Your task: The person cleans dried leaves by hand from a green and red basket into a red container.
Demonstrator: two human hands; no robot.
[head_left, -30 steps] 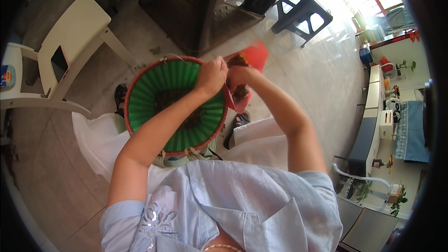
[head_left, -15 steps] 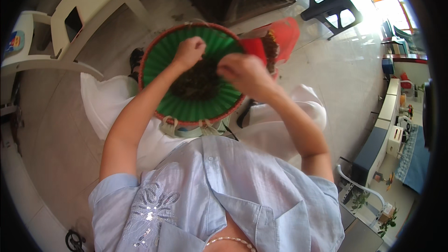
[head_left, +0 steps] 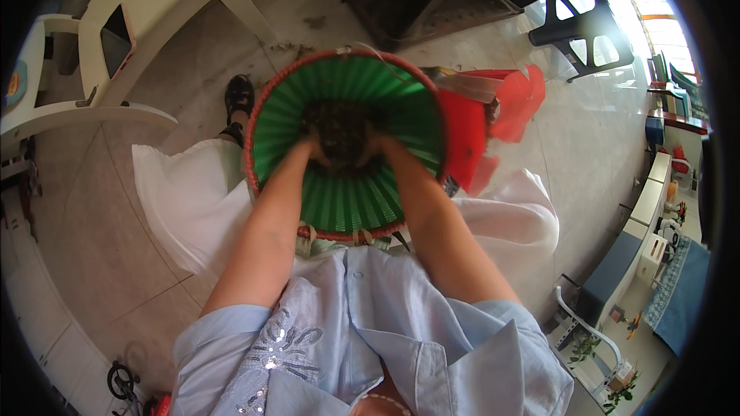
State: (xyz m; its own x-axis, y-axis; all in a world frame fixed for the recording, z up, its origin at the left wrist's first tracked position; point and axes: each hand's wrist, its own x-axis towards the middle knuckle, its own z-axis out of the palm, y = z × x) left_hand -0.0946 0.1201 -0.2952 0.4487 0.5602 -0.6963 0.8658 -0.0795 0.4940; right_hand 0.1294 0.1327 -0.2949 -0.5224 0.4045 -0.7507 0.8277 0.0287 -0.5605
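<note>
Both my hands reach down into a round green basket [head_left: 354,204] with ribbed walls and a reddish-brown rim. Between them is a dark clump of what looks like dried leaves [head_left: 339,127]. My left hand [head_left: 317,148] presses against its left side, and my right hand [head_left: 373,146] cups the right side. The fingers are partly sunk in the dark material and a little blurred. The basket stands between my feet, its mouth tilted toward me, with pale looped handles [head_left: 306,240] at the near rim.
A red bag [head_left: 470,123] lies against the basket's right side. White slatted furniture [head_left: 146,8] stands at the left with a dark phone-like tablet [head_left: 118,42] on it. A dark metal frame [head_left: 416,0] is ahead, and a black stool [head_left: 582,31] is at far right.
Both hands were raised apart over the basket and have gone down inside it, meeting around the dark clump. The view has shifted slightly, and the basket mouth appears tilted more toward me.
</note>
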